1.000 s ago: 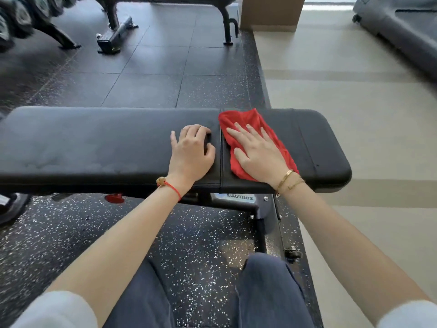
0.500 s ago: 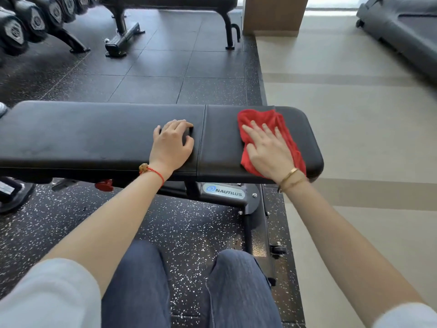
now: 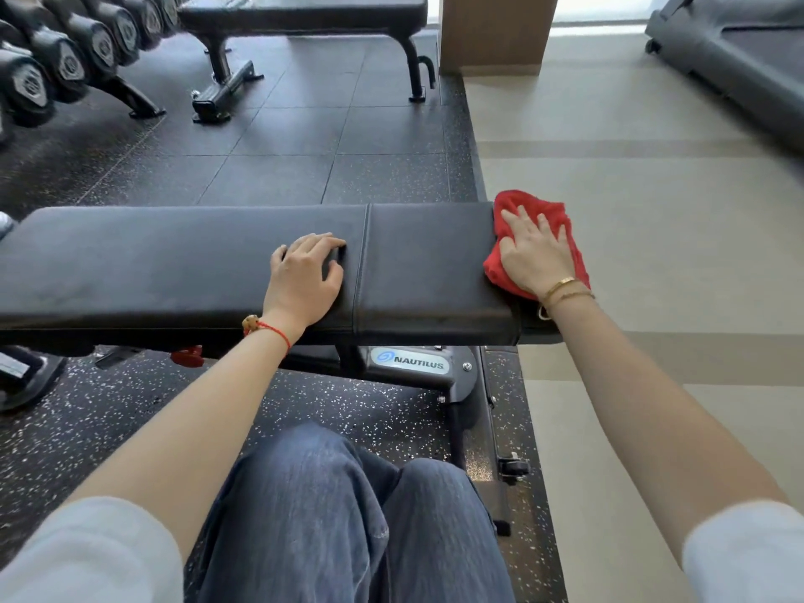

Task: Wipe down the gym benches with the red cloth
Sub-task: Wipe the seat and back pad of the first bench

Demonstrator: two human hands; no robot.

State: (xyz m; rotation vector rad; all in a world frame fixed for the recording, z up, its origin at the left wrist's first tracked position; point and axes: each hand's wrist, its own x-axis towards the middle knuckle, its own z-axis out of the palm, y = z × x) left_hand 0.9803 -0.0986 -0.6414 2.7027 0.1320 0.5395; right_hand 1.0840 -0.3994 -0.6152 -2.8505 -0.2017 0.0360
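Note:
A black padded gym bench (image 3: 182, 263) runs left to right in front of me, with a seam between its long pad and its short seat pad. My right hand (image 3: 537, 256) lies flat with spread fingers on the red cloth (image 3: 520, 206), pressing it over the bench's right end, where the cloth covers the pad's edge. My left hand (image 3: 304, 278) rests on the long pad just left of the seam, fingers bent with the tips on the pad, holding nothing.
A second black bench (image 3: 304, 10) stands at the back. A rack of dumbbells (image 3: 56, 58) fills the far left. A treadmill (image 3: 735, 50) sits at the far right on the beige floor. A wooden pillar (image 3: 496, 32) rises behind. My knees (image 3: 348, 507) are below the bench.
My right hand has slid the red cloth rightward along the seat pad, from near the seam to the bench's right end. My left hand has stayed by the seam.

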